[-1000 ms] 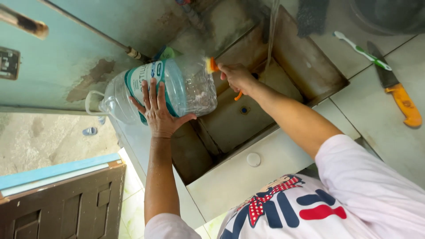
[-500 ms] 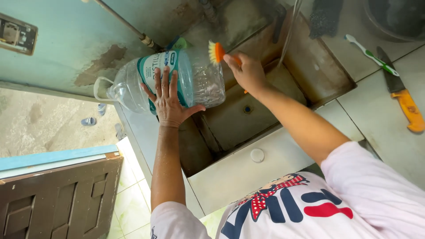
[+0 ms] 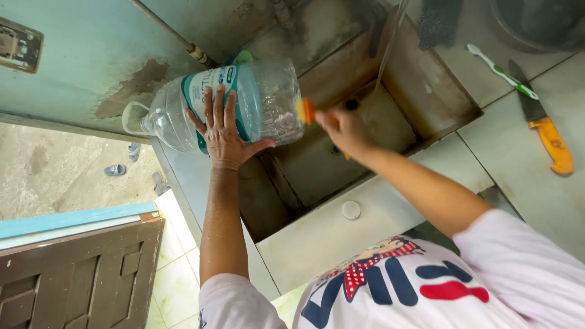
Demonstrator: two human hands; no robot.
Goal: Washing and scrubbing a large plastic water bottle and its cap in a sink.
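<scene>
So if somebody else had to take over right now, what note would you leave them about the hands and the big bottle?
Left hand: flat and open, pressed on the side of the big clear plastic water bottle with a teal label, steadying it on its side over the stained concrete sink.
Right hand: gripping an orange-handled brush at the bottle's bottom end.
Done: bottle looks wet.
Left: how clean it is cannot be told.

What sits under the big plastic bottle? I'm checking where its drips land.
Under the bottle, steadied by the left hand, lies the stained sink basin. The right hand covers part of the basin floor.
</scene>
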